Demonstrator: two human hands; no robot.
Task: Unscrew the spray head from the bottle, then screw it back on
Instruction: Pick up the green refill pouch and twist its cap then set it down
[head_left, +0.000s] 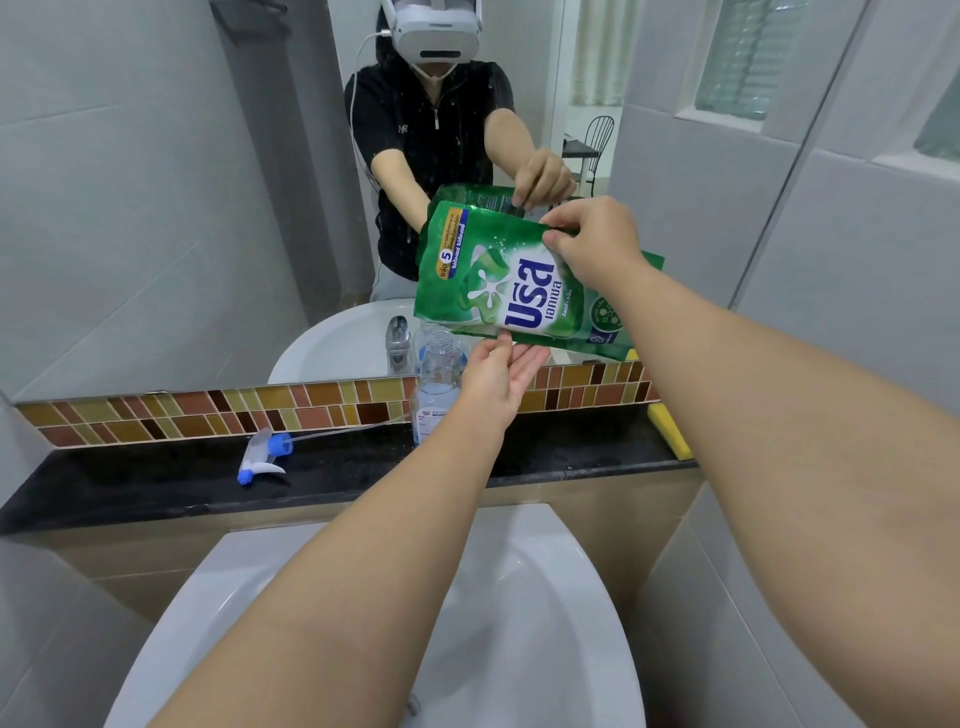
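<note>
The right hand is pinching the green pouch at its top; the left hand, fingers extended, is touching its lower edge. The bottle is standing uncapped on the ledge below; the spray head is lying to its left.

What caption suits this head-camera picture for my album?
Right hand pinches, left hand supports a green pouch above the open bottle; spray head lies on the ledge.
</note>
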